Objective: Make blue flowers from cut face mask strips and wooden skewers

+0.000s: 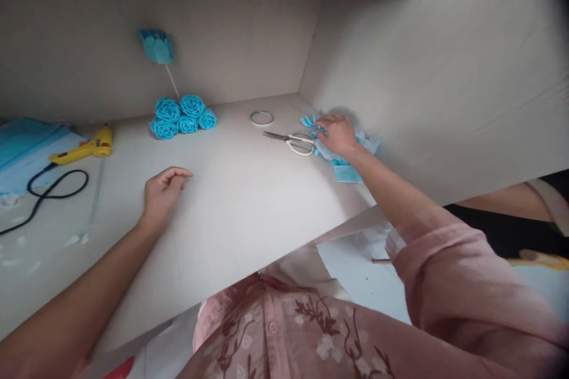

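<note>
My right hand [338,134] is over a small heap of blue crepe paper pieces [349,174] by the right wall, fingers bent down and closed on some of them. The palm hides part of the heap. Scissors with white handles [299,143] lie just left of those fingers, blades pointing left. My left hand [163,194] rests above the white surface with its fingers curled together, and nothing shows in it. Beyond it sits a cluster of several rolled blue paper roses [187,124]. A blue paper flower on a thin stick [157,47] stands up behind the cluster.
A roll of tape [262,118] lies near the scissors. At the left are a yellow glue gun [92,147] with a black cord and blue sheets [26,145]. White scraps [77,239] dot the left side. Part of another person's arm [507,202] shows beyond the right panel.
</note>
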`<state>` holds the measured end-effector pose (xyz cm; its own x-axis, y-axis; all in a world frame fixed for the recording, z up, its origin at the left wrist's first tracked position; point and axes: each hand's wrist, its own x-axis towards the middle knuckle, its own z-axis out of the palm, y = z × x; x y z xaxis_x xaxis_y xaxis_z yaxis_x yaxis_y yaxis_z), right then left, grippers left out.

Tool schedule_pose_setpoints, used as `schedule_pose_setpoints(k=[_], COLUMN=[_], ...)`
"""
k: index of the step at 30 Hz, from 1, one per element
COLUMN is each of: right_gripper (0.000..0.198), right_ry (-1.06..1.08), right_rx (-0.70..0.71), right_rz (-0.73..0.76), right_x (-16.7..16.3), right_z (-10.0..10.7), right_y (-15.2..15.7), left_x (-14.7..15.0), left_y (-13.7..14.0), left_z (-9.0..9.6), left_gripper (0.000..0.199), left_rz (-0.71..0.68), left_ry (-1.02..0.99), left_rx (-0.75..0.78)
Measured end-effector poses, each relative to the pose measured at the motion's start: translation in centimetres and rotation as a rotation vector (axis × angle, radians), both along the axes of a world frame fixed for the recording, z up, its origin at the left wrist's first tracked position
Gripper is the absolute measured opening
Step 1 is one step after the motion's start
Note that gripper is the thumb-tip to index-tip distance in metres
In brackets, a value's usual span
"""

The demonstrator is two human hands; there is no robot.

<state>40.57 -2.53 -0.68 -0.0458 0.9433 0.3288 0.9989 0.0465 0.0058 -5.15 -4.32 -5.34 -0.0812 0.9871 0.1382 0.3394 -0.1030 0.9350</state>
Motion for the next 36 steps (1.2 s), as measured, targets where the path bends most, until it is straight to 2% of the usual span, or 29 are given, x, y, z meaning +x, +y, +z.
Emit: schedule_pose_setpoints(k=[2,6,11,14,20,23,27,30,32,35,36], right_gripper=[0.036,0.034,0.040,0.039,0.050,0.044,0.039,0.037,0.036,0.038,0.042], right_ry=[-0.111,-0.188,-0.233,-0.207,-0.179,-0.164,-0.101,-0.030,0.009,0.015,-0.010], right_rx=[-0.086,-0.226,-0.273,-0.272,-0.308,-0.327,-0.376,-0.234,-0.164,-0.209,-0.302], right_rz=[0.067,0.160,0.138,0.174,0.262,0.203,0.157,0.064,-0.057,-0.192,-0.219], right_x=[-1.0,-2.6,-3.9,-6.3,-14.1,-15.8,-14.0,-10.3,-7.2,-2.9,-1.8], right_z=[0.1,0.0,-0.2,0.2,0.6,0.6,1.8,3.4,4.3,4.5,4.3], right_y=[1.2,2.0,1.6,0.2,-4.6,-5.8,-4.9,-2.0,0.6,4.4,5.4], left_x=[0.0,0.0,-0.1,-0.2,-0.2,-0.1,-0.1,-0.2,-0.3,-0.4,-0.4], left_y=[0.0,0.0,0.1,0.2,0.0,-0.1,0.0,0.0,0.1,0.1,0.2], left_z=[0.0,0.0,-0.3,-0.5,-0.3,-0.2,-0.4,-0.5,-0.6,-0.6,-0.6], left_gripper=[0.023,0.023,0.025,0.024,0.022,0.022,0.022,0.022,0.023,0.025,0.026], left_rz=[-0.003,-0.002,-0.006,-0.031,-0.042,-0.047,-0.054,-0.056,-0.061,-0.071,-0.073], left_ry=[-0.002,0.006,0.039,0.032,0.031,0.030,0.031,0.028,0.026,0.044,0.050], left_rx=[0.005,-0.005,-0.018,-0.002,0.025,0.031,0.025,0.026,0.020,0.002,-0.003])
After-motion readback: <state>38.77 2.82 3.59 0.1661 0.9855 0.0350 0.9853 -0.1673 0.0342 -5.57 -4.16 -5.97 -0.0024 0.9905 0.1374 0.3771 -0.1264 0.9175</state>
